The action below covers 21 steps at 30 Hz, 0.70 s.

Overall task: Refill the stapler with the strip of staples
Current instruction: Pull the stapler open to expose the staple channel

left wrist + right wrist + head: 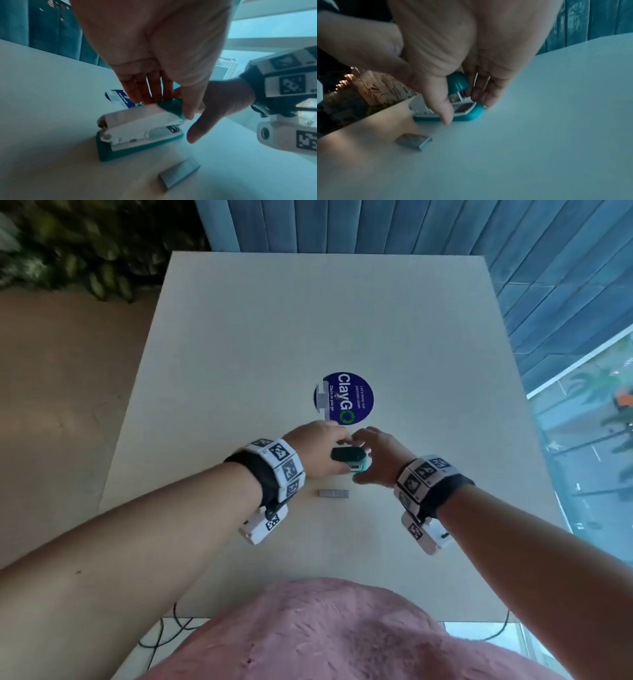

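Observation:
A small stapler (352,462) with a teal base and a white body (137,124) stands on the table just in front of me. My left hand (327,453) reaches over it and pinches its teal top cover (171,106) between thumb and fingers at the front end. My right hand (371,460) grips the front of the base (471,115), thumb on the near side and fingers on the far side. The grey strip of staples (334,493) lies flat on the table just nearer to me than the stapler (180,173) (414,140), untouched.
The pale table (308,320) bears a round blue sticker (347,398) just beyond the hands. A blue panelled wall (376,224) stands behind, a window to the right, foliage at the far left. Cables (164,635) hang below the near edge.

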Motion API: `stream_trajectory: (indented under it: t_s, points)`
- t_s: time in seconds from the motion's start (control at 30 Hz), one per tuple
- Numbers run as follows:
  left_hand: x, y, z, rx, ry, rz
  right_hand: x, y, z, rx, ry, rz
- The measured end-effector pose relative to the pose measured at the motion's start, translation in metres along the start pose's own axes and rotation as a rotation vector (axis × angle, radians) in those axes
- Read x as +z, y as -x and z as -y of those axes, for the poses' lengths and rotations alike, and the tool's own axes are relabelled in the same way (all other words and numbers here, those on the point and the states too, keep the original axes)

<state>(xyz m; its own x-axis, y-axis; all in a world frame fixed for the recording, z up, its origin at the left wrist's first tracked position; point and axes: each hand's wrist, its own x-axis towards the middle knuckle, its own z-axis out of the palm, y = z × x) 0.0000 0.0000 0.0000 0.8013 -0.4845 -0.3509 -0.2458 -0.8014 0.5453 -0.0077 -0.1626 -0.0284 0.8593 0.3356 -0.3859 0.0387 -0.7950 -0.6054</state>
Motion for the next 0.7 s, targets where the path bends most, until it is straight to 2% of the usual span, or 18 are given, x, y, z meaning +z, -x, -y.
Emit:
stream_trajectory:
  t_s: [0.13, 0.37, 0.53, 0.7]
  points:
    - [0.01, -0.005, -0.004, 0.019, -0.026, -0.009, 0.006, -0.006, -0.001, 0.025, 0.124, 0.003]
    - [0.006, -0.004, 0.0, 0.047, -0.002, -0.076, 0.005, -0.014, -0.002, 0.031, 0.17, 0.037]
    - [-0.015, 0.024, 0.012, 0.068, 0.132, -0.194, 0.006, -0.012, -0.004, 0.044, 0.102, 0.012]
    - [-0.035, 0.057, 0.043, -0.008, 0.254, -0.302, 0.007, -0.011, -0.006, 0.029, 0.068, -0.002]
